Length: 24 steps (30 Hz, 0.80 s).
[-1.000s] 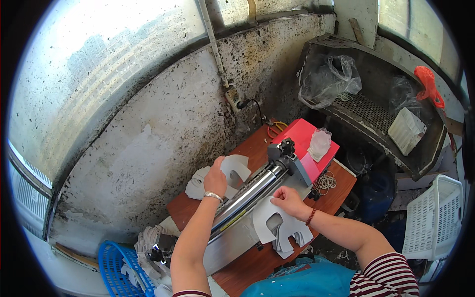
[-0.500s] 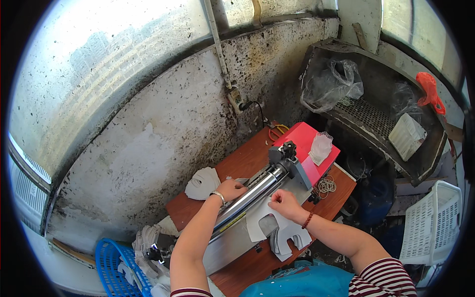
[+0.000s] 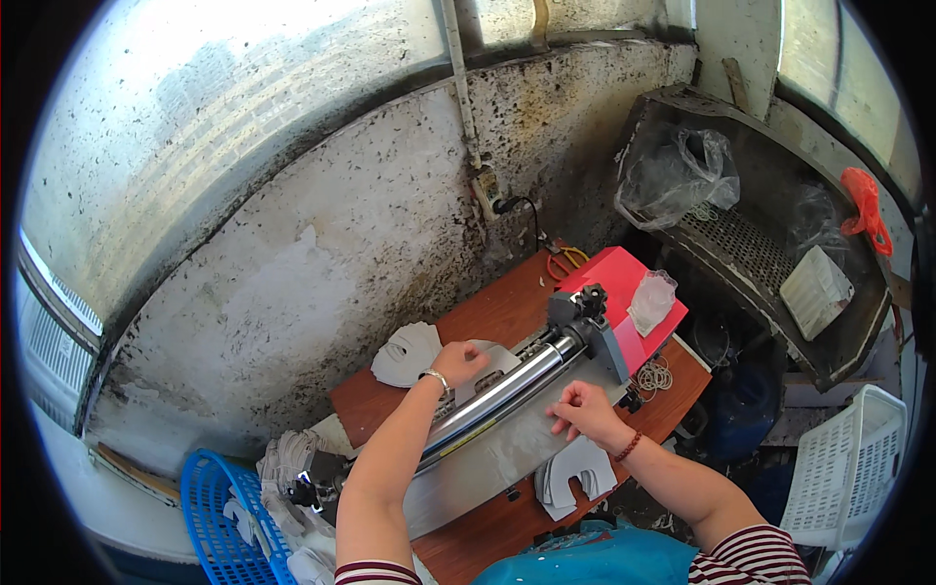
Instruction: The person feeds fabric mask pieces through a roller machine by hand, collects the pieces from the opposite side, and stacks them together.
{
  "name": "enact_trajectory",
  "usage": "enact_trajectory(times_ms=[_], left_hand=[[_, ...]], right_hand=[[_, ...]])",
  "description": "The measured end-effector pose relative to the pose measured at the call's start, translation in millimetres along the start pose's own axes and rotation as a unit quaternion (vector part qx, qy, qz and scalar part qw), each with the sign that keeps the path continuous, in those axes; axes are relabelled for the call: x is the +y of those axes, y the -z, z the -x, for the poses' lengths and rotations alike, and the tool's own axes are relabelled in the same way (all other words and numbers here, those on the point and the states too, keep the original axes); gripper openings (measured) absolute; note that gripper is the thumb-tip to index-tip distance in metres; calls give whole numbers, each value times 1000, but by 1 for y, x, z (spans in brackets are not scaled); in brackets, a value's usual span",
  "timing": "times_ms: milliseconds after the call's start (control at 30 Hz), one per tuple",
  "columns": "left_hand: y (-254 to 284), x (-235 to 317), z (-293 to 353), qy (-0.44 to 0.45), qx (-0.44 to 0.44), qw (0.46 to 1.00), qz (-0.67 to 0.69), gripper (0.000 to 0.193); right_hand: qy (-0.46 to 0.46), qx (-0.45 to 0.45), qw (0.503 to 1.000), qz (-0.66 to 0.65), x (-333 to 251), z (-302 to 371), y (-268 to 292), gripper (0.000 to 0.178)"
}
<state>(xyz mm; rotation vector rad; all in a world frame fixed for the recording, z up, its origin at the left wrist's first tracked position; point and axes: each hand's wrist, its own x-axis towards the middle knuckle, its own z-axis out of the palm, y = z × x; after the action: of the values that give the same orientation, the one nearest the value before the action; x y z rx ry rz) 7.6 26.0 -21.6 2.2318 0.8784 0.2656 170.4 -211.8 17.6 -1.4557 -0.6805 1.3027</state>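
Observation:
A tabletop roller machine with a shiny steel roller (image 3: 512, 385) and a flat metal feed plate (image 3: 468, 487) lies slantwise before me. Behind the roller, my left hand (image 3: 460, 364) has its fingers closed at the edge of a thin white cut-out sheet (image 3: 499, 359), partly hidden by the hand and machine. Above the plate hovers my right hand (image 3: 589, 414), fingers loosely bent and apart, holding nothing. Just below it, at the table's front edge, lies a stack of white curved cut-outs (image 3: 575, 476). Another white stack (image 3: 407, 355) rests beyond my left wrist.
The machine's red housing (image 3: 624, 288) carries a crumpled clear bag. Rubber bands (image 3: 651, 378) lie beside it on the brown table (image 3: 507, 297). A blue basket (image 3: 210, 507) stands at left, a white crate (image 3: 846, 468) at right. A dark metal trough (image 3: 751, 253) stands at far right.
The white cut-out sheet has left the front plate, and a sheet now shows behind the roller by my left hand. My right hand has opened from a pinch. The view has shifted slightly.

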Motion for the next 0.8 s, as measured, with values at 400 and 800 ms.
enact_trajectory(times_ms=[400,800], left_hand=[[83,-62,-14,171,371,913,21,38],[17,-129,1,226,-87,931,-274,45]], right_hand=[[7,36,999,-25,34,49,37,15],[28,103,994,23,111,60,48,13]])
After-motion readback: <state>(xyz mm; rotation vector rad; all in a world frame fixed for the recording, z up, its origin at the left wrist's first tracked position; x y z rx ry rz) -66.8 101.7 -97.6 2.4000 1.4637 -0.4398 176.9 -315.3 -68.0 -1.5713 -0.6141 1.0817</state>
